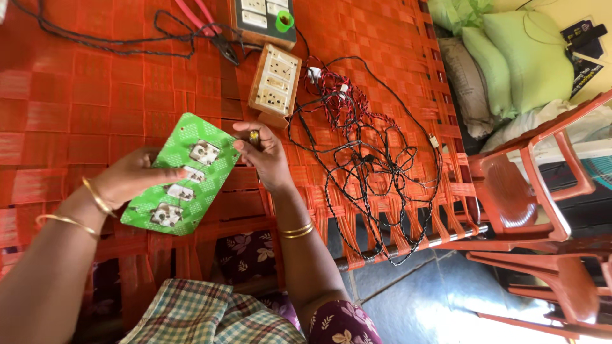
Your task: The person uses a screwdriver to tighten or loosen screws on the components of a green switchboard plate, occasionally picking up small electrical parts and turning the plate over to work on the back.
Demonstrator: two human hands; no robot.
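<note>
A: Start at the left. What does the left hand (131, 178) hold?

B: It grips the green switch plate (180, 173) by its left long edge, thumb across the face, fingers hidden behind. The plate is held tilted above the orange woven cot (76, 102), back side up, with four metal-and-white switch bodies in a row along it.

A: How should that plate handle?

B: By its look, light and stiff, a thin moulded panel. It probably flexes little but could crack at the corners if squeezed. The edges are the safe places to hold; the switch bodies and their terminals are best left untouched.

A: And the right hand (264, 156)?

B: It sits just beside the plate's upper right corner, fingers closed in a narrow pinch on a small brass-coloured part (254, 136). The part is too small to identify. I judge it slippery and easy to drop through the cot's weave, so a fingertip pinch suits it.

A: What lies further right?

B: Near the right hand, a wooden switch box (275, 83) rests on the cot. Above it lie red-handled pliers (210, 25) and a dark switchboard (264, 19). To the right, a tangle of black and red wire (363, 153) spreads toward the cot's edge. Orange plastic chairs (529, 191) stand well apart.
</note>
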